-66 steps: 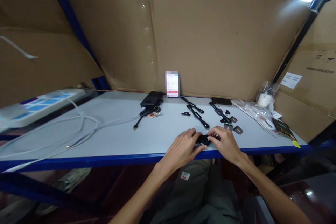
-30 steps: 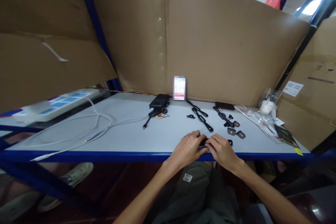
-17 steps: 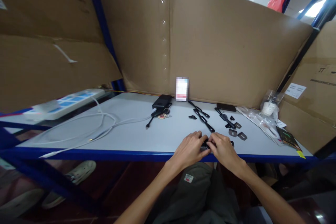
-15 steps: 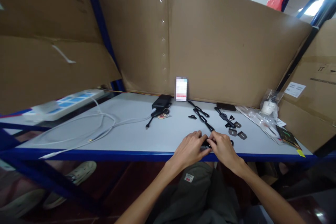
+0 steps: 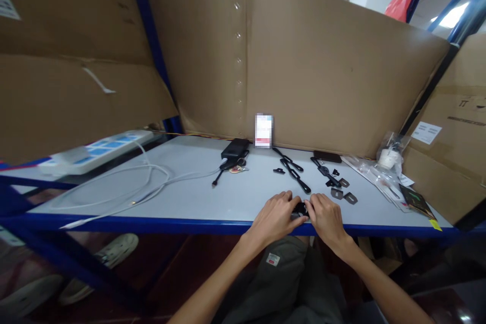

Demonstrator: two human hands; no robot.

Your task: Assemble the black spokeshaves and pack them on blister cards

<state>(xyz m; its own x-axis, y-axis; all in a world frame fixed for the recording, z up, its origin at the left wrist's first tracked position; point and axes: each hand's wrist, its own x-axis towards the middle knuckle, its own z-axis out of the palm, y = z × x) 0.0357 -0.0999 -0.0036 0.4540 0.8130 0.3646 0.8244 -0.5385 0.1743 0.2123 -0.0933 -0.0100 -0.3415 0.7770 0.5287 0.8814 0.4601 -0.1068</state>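
A small black part [image 5: 301,209] sits between my two hands near the table's front edge, mostly covered by fingers. My left hand [image 5: 276,214] is closed on it from the left. From the right, the fingertips of my right hand [image 5: 326,216] press together against the same part. Just beyond my hands lies a long black handle-like piece with a slot [image 5: 295,174], and another slotted black piece [image 5: 289,159] is behind it. To the right are a black long piece with a round middle [image 5: 325,170] and several slotted grey metal plates [image 5: 350,198].
A small black clip-like piece [image 5: 279,170] lies left of the long pieces. Farther left are a black box [image 5: 235,148] with a cable, keys, a white cable [image 5: 152,193] and a power strip [image 5: 102,150]. A lit phone [image 5: 264,130] leans on the cardboard; plastic bags [image 5: 374,177] lie right.
My right hand has shifted slightly right and its fingers have moved a little on the black part. My left hand stays nearly in place. The camera view has tilted slightly.
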